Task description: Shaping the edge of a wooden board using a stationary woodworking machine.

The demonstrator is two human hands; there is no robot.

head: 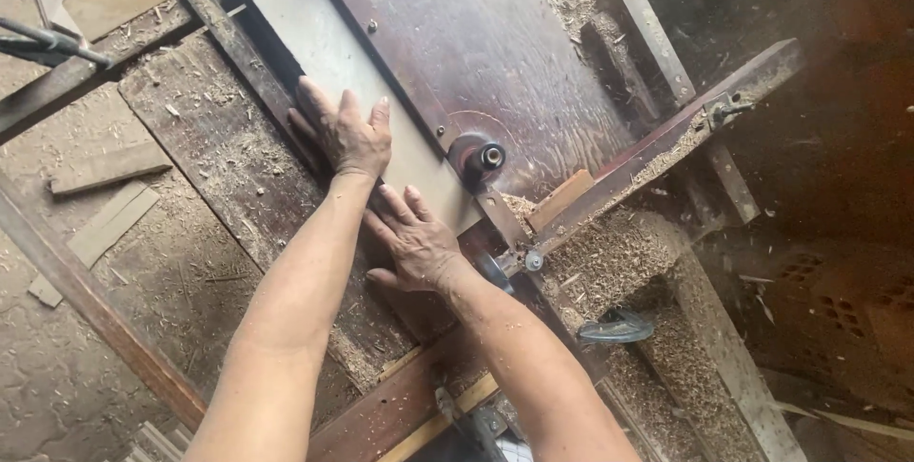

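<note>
A long pale board (314,43) lies flat on a dark, worn saw table (495,34), running from the upper left down to a round cutter spindle (481,156). My left hand (345,134) presses flat on the board's left edge, fingers spread. My right hand (414,238) lies flat on the board's near end, just left of the spindle. Neither hand grips anything.
Sawdust heaps (609,253) cover the table's right side and the floor. A dark fence rail (657,153) runs up to the right. Wood offcuts (109,167) lie on the floor at left. A dark plank (228,157) sits beside the board.
</note>
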